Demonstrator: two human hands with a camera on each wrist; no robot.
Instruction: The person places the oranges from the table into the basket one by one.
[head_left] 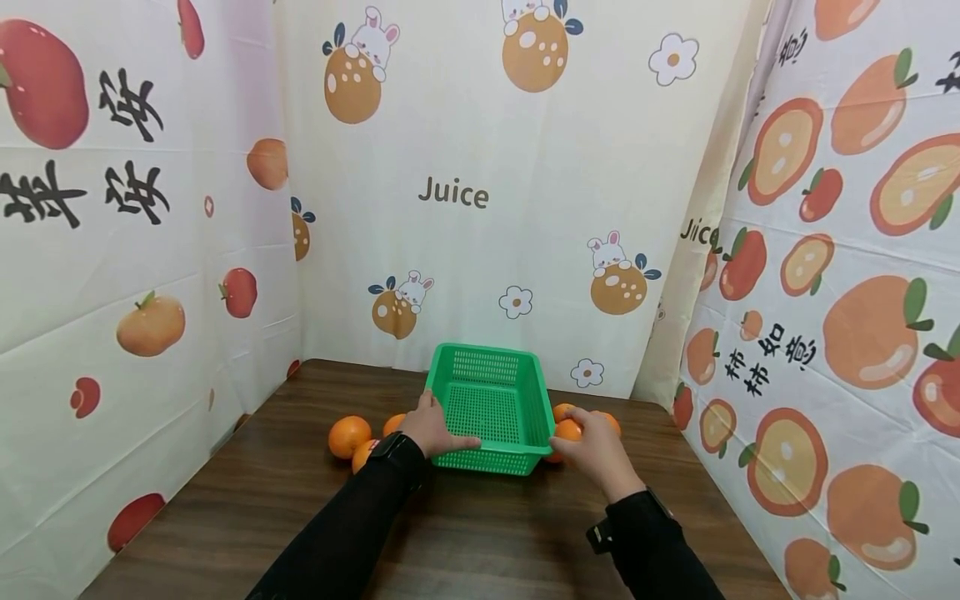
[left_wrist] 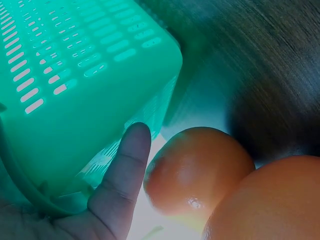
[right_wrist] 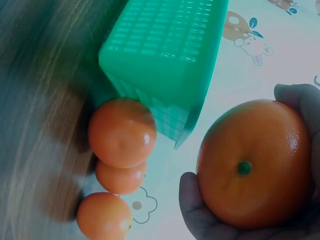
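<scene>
A green plastic basket [head_left: 491, 400] stands on the brown table with its open top up. Over its near left corner, my left hand [head_left: 431, 429] spreads, with the thumb along the near rim. One straight finger [left_wrist: 127, 175] lies beside the basket's outer wall in the left wrist view, close to an orange. My right hand [head_left: 596, 450] holds an orange [right_wrist: 255, 165] in curled fingers, just right of the basket. Its small green stem end faces the right wrist camera.
Several oranges [head_left: 349, 437] lie left of the basket, by the left wrist. More oranges [right_wrist: 122, 132] sit on the table along the basket's right side. Printed cloth [head_left: 480, 275] hangs behind the table and at both sides.
</scene>
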